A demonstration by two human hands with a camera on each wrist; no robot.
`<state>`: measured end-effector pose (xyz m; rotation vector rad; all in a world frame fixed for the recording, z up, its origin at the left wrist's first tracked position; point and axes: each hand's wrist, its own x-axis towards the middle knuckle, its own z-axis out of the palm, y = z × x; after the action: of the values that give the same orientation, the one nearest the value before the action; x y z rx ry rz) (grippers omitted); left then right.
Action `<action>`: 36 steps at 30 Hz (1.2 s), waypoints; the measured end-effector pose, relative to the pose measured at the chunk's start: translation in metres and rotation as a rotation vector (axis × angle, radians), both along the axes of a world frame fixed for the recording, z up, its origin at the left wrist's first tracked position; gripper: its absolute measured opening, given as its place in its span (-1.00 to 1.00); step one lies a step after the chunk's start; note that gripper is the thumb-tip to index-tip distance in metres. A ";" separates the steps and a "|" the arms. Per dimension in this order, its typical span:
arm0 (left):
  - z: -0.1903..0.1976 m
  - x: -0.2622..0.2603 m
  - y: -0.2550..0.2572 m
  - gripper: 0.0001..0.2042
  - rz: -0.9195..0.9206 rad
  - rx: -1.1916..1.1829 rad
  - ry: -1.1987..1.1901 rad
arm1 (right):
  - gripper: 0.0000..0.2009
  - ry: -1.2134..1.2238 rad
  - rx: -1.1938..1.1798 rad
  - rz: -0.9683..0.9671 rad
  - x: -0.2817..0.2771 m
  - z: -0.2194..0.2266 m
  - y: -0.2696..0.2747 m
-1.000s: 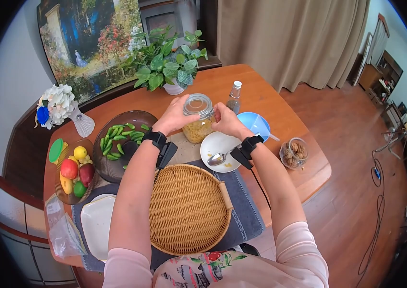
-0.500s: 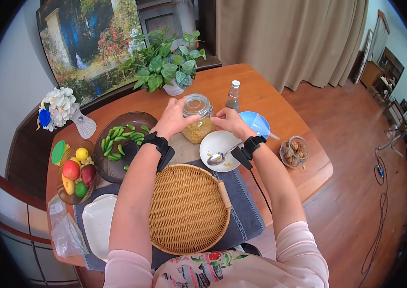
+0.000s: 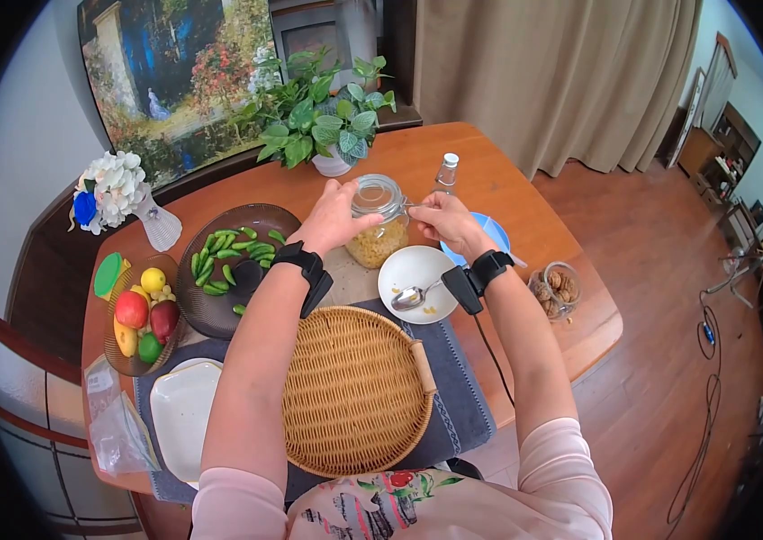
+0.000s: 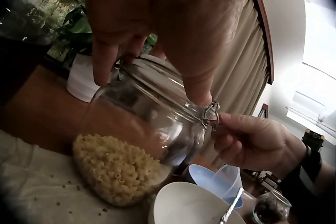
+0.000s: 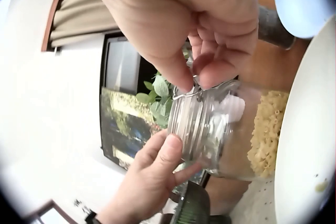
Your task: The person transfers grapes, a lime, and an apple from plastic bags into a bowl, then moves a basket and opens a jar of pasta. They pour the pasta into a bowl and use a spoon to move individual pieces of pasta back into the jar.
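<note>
A glass clip-top jar [image 3: 390, 236] stands at the middle of the table, partly filled with macaroni [image 4: 118, 169]. My left hand [image 3: 332, 220] spans its glass lid [image 3: 377, 191], the thumb on the near side and the fingers over the far side. At the jar's right, my right hand [image 3: 453, 225] pinches the wire clasp [image 4: 211, 115] between thumb and forefinger. In the right wrist view the clasp wire reaches from these fingertips to the lid's edge. A white plate [image 3: 404, 270] with a spoon [image 3: 411, 297] and a few macaroni pieces lies just in front of the jar.
A round wicker tray [image 3: 354, 396] lies nearest me on a dark cloth. To the left are a brown plate of green peppers [image 3: 210, 261], a fruit bowl [image 3: 134, 360] and a white dish [image 3: 179, 423]. A bottle [image 3: 448, 171], blue bowl [image 3: 500, 236] and walnut jar [image 3: 557, 292] stand right.
My right hand has drawn away from the jar's side, slightly to the right, with the wire clasp pinched in its fingers. The left hand keeps its place on the lid.
</note>
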<state>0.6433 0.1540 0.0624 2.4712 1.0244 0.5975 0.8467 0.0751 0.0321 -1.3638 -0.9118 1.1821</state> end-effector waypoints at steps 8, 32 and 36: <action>-0.002 -0.001 -0.001 -0.26 0.024 0.022 -0.035 | -0.59 -0.773 0.313 -0.076 -0.018 -0.001 0.012; -0.009 -0.022 0.033 -0.35 0.045 -0.366 -0.375 | -0.80 -0.369 0.081 -0.023 -0.016 -0.011 -0.011; -0.010 -0.025 0.031 -0.35 0.085 -0.773 -0.611 | -0.77 -0.340 0.076 -0.009 -0.018 -0.012 -0.011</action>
<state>0.6185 0.1846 0.0524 1.4506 0.8790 0.7396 0.8284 0.0640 0.0201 -1.5311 -1.1755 0.9127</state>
